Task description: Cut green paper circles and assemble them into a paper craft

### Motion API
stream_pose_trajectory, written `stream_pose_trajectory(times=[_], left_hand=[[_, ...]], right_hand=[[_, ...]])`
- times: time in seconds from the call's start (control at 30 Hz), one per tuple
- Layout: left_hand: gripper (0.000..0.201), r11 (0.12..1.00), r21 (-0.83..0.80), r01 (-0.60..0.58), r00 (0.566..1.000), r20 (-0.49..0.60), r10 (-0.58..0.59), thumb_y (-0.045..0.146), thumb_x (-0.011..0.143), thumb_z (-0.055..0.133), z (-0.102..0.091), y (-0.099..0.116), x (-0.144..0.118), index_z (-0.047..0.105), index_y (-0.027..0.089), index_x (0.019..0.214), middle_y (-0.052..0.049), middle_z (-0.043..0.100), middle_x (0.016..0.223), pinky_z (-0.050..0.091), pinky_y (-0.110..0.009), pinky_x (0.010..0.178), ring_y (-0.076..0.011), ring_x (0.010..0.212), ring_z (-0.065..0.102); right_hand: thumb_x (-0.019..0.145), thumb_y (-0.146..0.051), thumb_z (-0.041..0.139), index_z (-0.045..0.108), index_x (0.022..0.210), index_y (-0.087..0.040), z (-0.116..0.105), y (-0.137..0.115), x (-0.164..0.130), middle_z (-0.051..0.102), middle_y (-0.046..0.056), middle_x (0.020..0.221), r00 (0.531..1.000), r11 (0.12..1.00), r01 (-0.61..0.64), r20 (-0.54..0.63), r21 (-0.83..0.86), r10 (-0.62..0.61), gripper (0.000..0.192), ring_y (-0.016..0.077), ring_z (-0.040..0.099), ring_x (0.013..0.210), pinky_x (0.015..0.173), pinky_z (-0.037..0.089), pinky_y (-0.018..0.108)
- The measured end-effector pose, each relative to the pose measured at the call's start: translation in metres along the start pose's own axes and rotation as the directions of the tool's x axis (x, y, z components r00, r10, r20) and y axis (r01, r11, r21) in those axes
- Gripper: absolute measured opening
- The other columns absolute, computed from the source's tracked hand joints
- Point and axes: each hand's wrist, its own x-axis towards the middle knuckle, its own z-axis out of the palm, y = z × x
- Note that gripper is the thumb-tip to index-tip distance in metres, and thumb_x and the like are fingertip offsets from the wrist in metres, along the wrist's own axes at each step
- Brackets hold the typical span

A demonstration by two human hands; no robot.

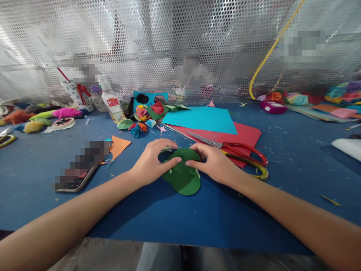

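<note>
Several round green paper pieces [183,177] lie overlapped on the blue table [197,222] in front of me. My left hand [153,162] presses its fingers and thumb onto their left edge. From the right, my right hand [214,162] rests fingers and thumb on the top piece. Both hands touch the green paper; neither lifts it. Red-handled scissors [239,152] lie just right of my right hand, on a red paper sheet [245,133].
A cyan sheet [201,119] overlaps the red one. A phone [79,169] and orange paper scrap [118,146] lie left. A glue bottle [113,102], cup, paper flowers [141,112] and craft scraps line the back. A perforated metal screen stands behind the table.
</note>
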Motion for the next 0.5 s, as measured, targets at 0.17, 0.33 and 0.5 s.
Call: stream_pose_trajectory(times=[0.17,0.33,0.5], left_hand=[[0.033,0.953,-0.228,0.201,0.979,0.074,-0.189,0.033,0.075,0.059,0.002,0.001,-0.002,0.054,0.018,0.104,-0.002,0.060,0.079,0.044,-0.025,0.062,-0.0138,0.068,0.055],[0.030,0.795,-0.541,0.276,0.951,0.035,-0.307,0.030,0.074,0.060,0.004,-0.002,0.001,0.051,0.018,0.100,0.002,0.057,0.068,0.039,-0.020,0.052,-0.0089,0.057,0.051],[0.024,0.677,-0.674,0.296,0.927,0.030,-0.375,0.029,0.074,0.061,0.002,-0.001,0.003,0.049,0.017,0.091,0.004,0.056,0.062,0.037,-0.017,0.050,-0.0069,0.054,0.050]], right_hand=[[0.074,-0.031,0.062,0.048,0.101,-0.021,0.001,-0.006,-0.001,0.060,0.000,0.080,0.999,0.949,0.028,-0.045,0.314,-0.014,0.032,0.0147,0.058,0.071,0.061,0.047,0.026],[0.079,-0.029,0.056,0.046,0.114,-0.023,-0.001,-0.012,-0.004,0.059,0.004,0.093,0.990,0.959,0.098,-0.125,0.267,-0.066,0.038,0.0154,0.058,0.080,0.069,0.048,0.028],[0.078,-0.027,0.059,0.045,0.121,-0.027,-0.003,-0.013,-0.006,0.059,0.004,0.104,0.978,0.975,0.169,-0.145,0.145,-0.148,0.046,0.0161,0.058,0.087,0.077,0.048,0.030]])
